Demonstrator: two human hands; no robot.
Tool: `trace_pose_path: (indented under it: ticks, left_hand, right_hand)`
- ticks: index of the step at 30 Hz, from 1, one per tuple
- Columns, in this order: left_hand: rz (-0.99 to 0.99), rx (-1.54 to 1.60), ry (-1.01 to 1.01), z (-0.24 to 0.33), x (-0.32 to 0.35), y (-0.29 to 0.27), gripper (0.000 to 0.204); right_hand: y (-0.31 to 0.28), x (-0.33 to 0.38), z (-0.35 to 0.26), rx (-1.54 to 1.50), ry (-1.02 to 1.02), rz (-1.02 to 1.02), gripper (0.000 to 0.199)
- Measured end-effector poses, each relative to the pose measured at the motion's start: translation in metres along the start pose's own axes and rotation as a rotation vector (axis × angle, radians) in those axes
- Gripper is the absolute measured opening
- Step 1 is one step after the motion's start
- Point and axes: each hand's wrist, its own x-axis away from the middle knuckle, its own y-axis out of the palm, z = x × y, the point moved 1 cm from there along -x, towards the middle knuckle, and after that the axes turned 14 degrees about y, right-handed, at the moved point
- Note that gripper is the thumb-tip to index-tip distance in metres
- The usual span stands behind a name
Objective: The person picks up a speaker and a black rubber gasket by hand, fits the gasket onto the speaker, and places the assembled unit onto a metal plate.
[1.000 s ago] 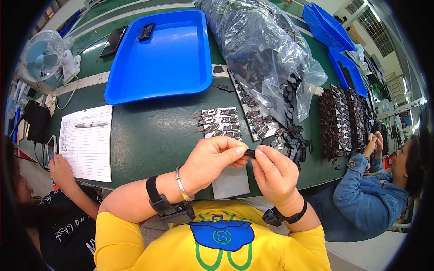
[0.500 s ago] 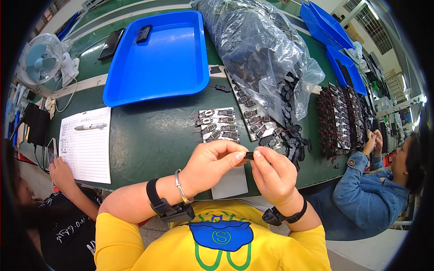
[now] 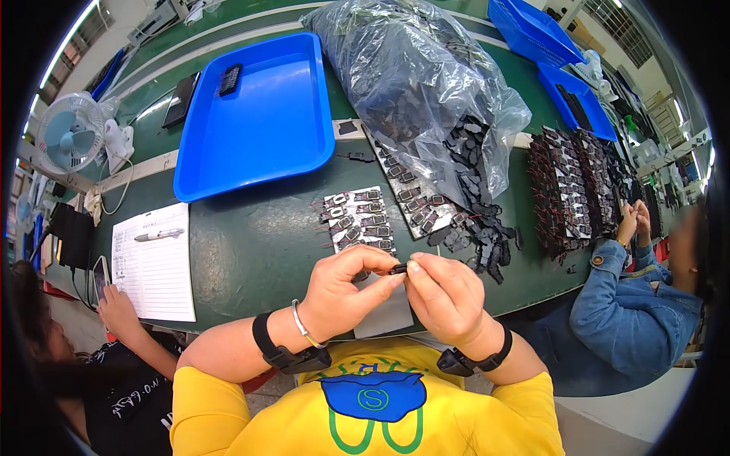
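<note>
Left hand (image 3: 346,292) and right hand (image 3: 445,296) pinch one small black plastic part (image 3: 398,268) between closed fingertips, above the smooth green desk (image 3: 251,243) near rows of flat parts (image 3: 361,220).

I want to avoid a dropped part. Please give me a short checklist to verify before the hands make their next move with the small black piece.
1. Small black piece pinched between both hands: ok.
2. Left hand grips it with the fingertips: ok.
3. Right hand grips it with thumb and forefinger: ok.
4. Piece held above the green table, near its front edge: ok.
5. Rows of small parts lie close ahead of the hands: ok.
6. Which way the piece faces: cannot tell, too small.
</note>
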Motion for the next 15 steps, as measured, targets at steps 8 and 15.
trace_pose_path:
  ticks: [8,15]
  left_hand:
    - [-0.013,0.069,0.071,0.002,-0.002,-0.002,0.016]
    - [0.016,0.339,0.039,0.0,-0.003,-0.003,0.015]
  right_hand:
    - [-0.012,-0.012,0.001,-0.265,0.212,-0.017,0.03]
    - [-0.013,-0.012,0.012,-0.652,0.477,-0.37,0.026]
